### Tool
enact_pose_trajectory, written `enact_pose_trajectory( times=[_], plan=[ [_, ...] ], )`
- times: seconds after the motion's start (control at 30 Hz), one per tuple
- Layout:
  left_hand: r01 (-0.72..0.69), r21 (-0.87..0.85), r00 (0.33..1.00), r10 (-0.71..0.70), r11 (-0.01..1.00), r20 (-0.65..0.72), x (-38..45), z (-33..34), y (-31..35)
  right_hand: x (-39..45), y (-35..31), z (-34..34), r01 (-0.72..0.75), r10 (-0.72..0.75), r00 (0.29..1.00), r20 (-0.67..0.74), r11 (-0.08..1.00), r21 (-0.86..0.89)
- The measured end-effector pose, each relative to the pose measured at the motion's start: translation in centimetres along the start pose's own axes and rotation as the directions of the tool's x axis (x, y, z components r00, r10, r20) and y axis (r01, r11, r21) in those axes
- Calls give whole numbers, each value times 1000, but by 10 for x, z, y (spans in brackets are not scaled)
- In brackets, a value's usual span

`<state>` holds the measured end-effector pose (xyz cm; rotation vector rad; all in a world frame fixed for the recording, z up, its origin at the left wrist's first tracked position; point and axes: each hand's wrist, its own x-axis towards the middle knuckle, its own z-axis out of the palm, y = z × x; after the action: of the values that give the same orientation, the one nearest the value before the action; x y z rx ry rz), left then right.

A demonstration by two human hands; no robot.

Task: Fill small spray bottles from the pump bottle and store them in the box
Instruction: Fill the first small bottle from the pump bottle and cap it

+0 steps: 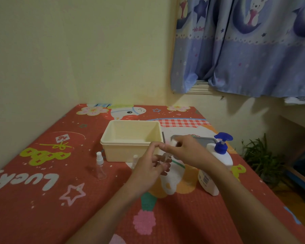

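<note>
My left hand (150,167) grips the clear body of a small spray bottle (166,157) in front of the cream box (130,140). My right hand (185,152) pinches that bottle's white cap (174,143) at the top. A second small clear spray bottle (100,164) with a white cap stands on the table left of the box. A third one (135,160) stands partly hidden behind my left hand. The white pump bottle (218,161) with a blue pump head stands to the right, behind my right forearm. Nothing shows inside the box.
The table carries a red cartoon-print cloth (42,191). A grey lid-like object (204,140) lies behind my right hand. Walls close the corner at the back and left. A blue curtain (245,46) hangs at upper right; a plant (260,155) stands beyond the right table edge.
</note>
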<state>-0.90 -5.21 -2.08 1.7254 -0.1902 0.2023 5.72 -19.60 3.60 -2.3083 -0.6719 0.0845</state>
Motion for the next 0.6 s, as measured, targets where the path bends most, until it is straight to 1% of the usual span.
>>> enact_pose_trajectory(
  times=[0.07, 0.17, 0.23, 0.33, 0.43, 0.5, 0.6],
  plan=[
    [4, -25, 1000, -4, 1000, -10, 1, -2, 0, -2, -2, -1, -12, 12, 1000, 0, 998, 57],
    [25, -67, 999, -27, 997, -39, 3, -4, 1, -6, -6, -7, -1, 2, 1000, -2, 960, 278],
    [38, -70, 998, -41, 997, -45, 5, -5, 1, -6, -4, -11, 18, -23, 1000, 9, 928, 373],
    [49, -73, 998, -53, 996, -46, 5, -5, 1, -5, -3, -12, 34, -46, 999, 27, 933, 358],
    [47, -73, 998, -50, 996, -40, 4, -4, 2, -5, -4, -10, 27, -36, 999, 21, 946, 324],
    [36, -69, 999, -38, 997, -35, 2, -4, 2, -4, -5, -7, 14, -13, 1000, -6, 954, 298],
    [27, -62, 999, -28, 998, -25, 1, -3, 3, -1, -4, 3, -15, 43, 995, -89, 957, 289]
  ],
)
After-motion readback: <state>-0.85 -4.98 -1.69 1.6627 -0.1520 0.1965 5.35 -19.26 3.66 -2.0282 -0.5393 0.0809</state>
